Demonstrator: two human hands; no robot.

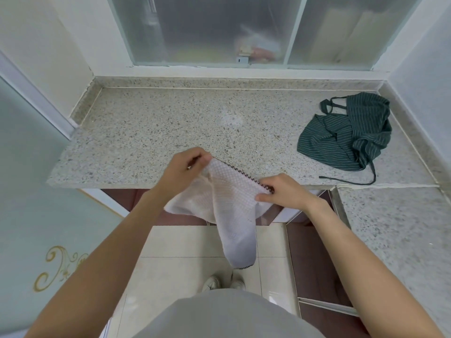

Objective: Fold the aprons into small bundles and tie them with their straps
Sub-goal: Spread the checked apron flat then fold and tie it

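Observation:
I hold a pale pink-and-white checked apron (229,198) with a dark trimmed edge at the front edge of the speckled stone counter (151,132). My left hand (185,167) pinches its upper left corner at the trim. Its right end is gripped at the trim by my right hand (283,191). The edge is stretched between both hands, and the rest of the cloth hangs down in front of the counter toward the floor. A dark green striped apron (349,135) lies crumpled on the counter at the right, its strap trailing to the counter's front edge.
A frosted window (219,30) stands behind the counter. The counter continues along the right wall (402,235). Dark red cabinet fronts (314,259) sit below it. A pale door (36,191) with a gold ornament is at the left. Tiled floor and my shoes lie below.

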